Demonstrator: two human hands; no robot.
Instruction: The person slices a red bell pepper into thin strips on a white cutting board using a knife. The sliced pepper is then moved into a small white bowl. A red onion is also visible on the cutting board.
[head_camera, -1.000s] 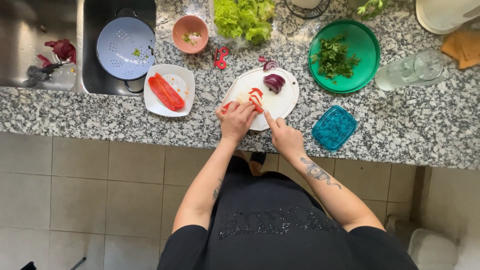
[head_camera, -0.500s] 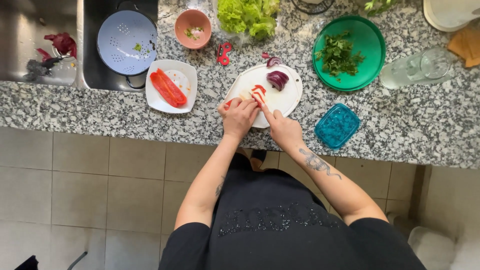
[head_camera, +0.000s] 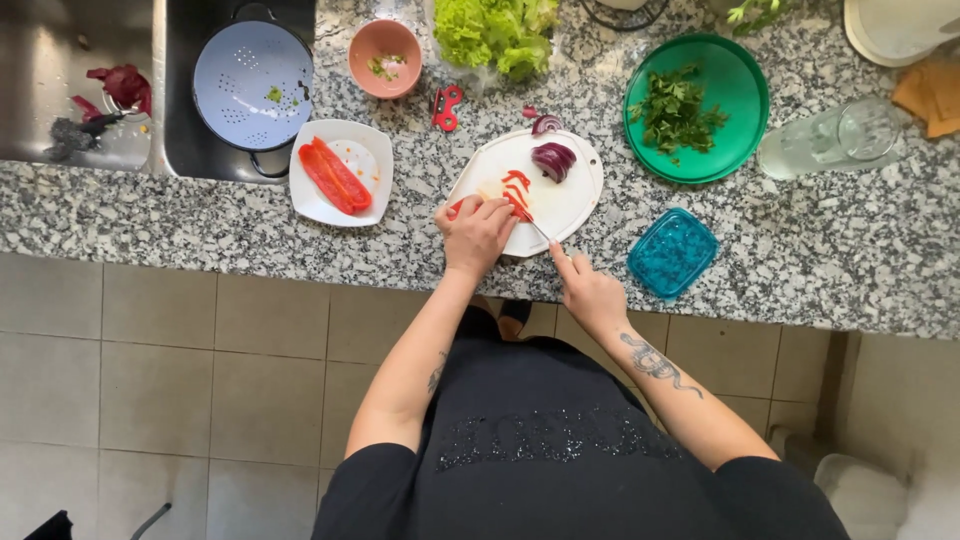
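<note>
Speckled grey granite counter (head_camera: 800, 270) runs above beige floor tiles, with a sink at the far left. On it lies a round white cutting board (head_camera: 570, 200) with red pepper strips (head_camera: 516, 190) and purple onion (head_camera: 553, 160). Left hand (head_camera: 475, 232) curls down over the pepper. Right hand (head_camera: 590, 292) is closed around what seems a thin knife, mostly hidden.

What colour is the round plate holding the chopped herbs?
Green; the round plate shows clearly in the head view, on the speckled granite counter.
</note>
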